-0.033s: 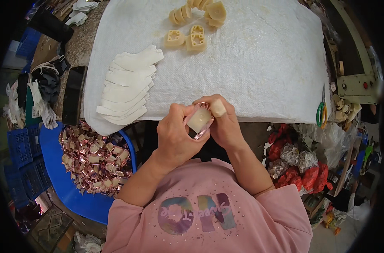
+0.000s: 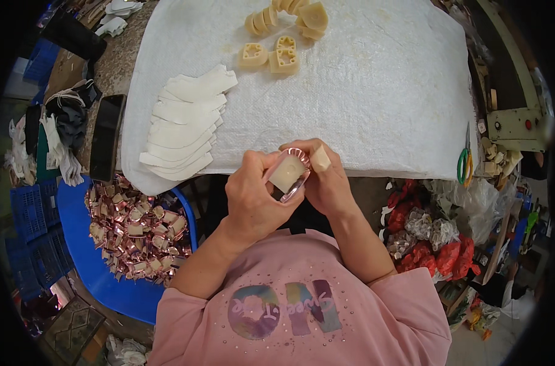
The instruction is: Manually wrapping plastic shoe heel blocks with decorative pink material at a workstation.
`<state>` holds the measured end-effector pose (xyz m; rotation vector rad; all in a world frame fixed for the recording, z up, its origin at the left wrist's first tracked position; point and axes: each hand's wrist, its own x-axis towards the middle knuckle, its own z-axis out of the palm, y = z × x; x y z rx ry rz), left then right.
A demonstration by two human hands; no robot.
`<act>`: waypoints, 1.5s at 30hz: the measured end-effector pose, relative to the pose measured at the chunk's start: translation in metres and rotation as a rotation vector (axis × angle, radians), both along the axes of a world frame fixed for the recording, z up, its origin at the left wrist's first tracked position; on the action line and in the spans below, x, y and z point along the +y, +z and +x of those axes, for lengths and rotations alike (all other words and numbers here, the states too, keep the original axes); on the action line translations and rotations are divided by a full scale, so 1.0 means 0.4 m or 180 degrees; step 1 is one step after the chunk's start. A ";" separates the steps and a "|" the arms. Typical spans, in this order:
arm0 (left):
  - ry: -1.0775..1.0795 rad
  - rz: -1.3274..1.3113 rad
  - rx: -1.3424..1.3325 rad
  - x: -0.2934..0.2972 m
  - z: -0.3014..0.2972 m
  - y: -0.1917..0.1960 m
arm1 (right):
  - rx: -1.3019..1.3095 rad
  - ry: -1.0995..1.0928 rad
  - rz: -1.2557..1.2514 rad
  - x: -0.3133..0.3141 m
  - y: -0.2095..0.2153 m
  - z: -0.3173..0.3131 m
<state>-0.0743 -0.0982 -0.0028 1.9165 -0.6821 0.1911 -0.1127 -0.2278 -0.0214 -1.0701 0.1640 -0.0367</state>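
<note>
Over the table's front edge, both hands hold a small shoe heel [image 2: 287, 173] covered in shiny pink metallic material. Its pale, flat end faces up, and the pink material is gathered in pleats along the far rim. My left hand [image 2: 253, 188] is closed around its left and near sides. On the far right, my right hand [image 2: 327, 183] grips it too, with a beige covering around the thumb. The fingers beneath the heel are hidden. Beyond the hands lie bare cream-yellow heels [image 2: 284, 61], some with hollow cavities facing up. White curved strips [image 2: 183, 125] overlap in a fan at the left.
A white woven sheet [image 2: 363, 97] covers the table. Beside my left arm, a blue tub [image 2: 100, 290] holds many pink-covered heels [image 2: 137, 232]. A phone [image 2: 108, 139] rests at the table's left; scissors [image 2: 464, 165] hang at its right edge. Red and clear bags [image 2: 439, 253] lie lower right.
My right thumb has turned slightly at the heel's far right rim. The heel and my left hand have stayed almost in place.
</note>
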 end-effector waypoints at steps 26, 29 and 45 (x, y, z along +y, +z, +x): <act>-0.0948 -0.1446 0.2138 0.098 0.014 -0.027 | -0.1294 0.0457 -0.3030 -0.011 0.062 0.046; -0.0926 -0.1850 0.2314 0.110 0.004 -0.010 | -0.1470 0.0400 -0.3343 0.009 0.078 0.039; 0.4124 0.1870 0.0039 0.833 -0.043 -0.093 | -0.1626 -0.0012 -0.4672 0.057 0.035 0.279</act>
